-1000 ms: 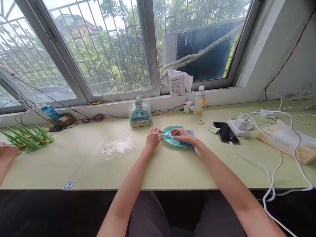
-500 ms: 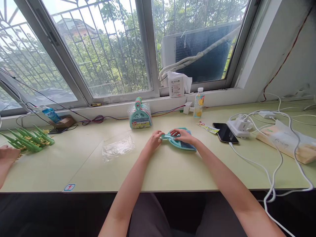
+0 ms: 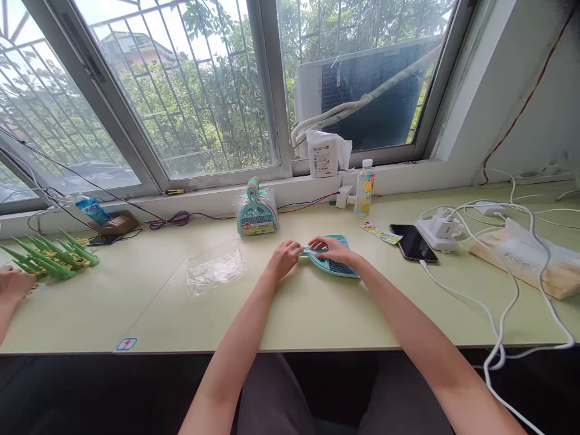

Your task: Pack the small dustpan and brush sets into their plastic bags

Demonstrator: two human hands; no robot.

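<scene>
A small teal dustpan with a brush [image 3: 334, 263] lies flat on the pale green desk [image 3: 290, 308] in the middle. My right hand [image 3: 333, 248] rests on top of it, fingers curled over the brush. My left hand [image 3: 285, 257] pinches the handle end at its left side. A clear plastic bag [image 3: 216, 270] lies to the left of my hands. A bagged stack of similar dustpan sets [image 3: 256, 211] stands against the window ledge behind.
A black phone [image 3: 412, 242], a label strip [image 3: 381, 233], a drink bottle [image 3: 365, 186], chargers and white cables [image 3: 493, 284] fill the right side. Green plastic pieces [image 3: 49, 254] lie far left, where another person's hand [image 3: 13, 287] rests. A paper-wrapped pack [image 3: 525, 263] sits far right.
The dustpan, first lying open-side up with its round pan showing, has been turned and laid flatter under my right hand. Both hands stayed on it.
</scene>
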